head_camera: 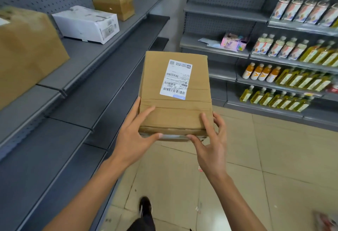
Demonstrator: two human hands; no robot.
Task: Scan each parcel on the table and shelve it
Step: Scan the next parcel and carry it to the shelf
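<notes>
Hands, left (pixel 134 135) and right (pixel 210 139), grip parcel (pixel 175 93) near edge.

Matt brown cardboard parcel (pixel 175 92), glossy tape; grey metal shelving (pixel 102 51).

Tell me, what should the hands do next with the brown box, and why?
Probably carry the brown box leftward onto the grey shelf. Both the left hand and right hand grip it over the floor, and that shelf is bare beside it.

Rows of bottles (pixel 292 82) — yellow, orange and pale — fill the right shelf rack (pixel 228 13). A pink box (pixel 232 41) lies near its left shelf edge — beside papers (pixel 208 41). Beige floor tiles (pixel 274 157) below.
</notes>
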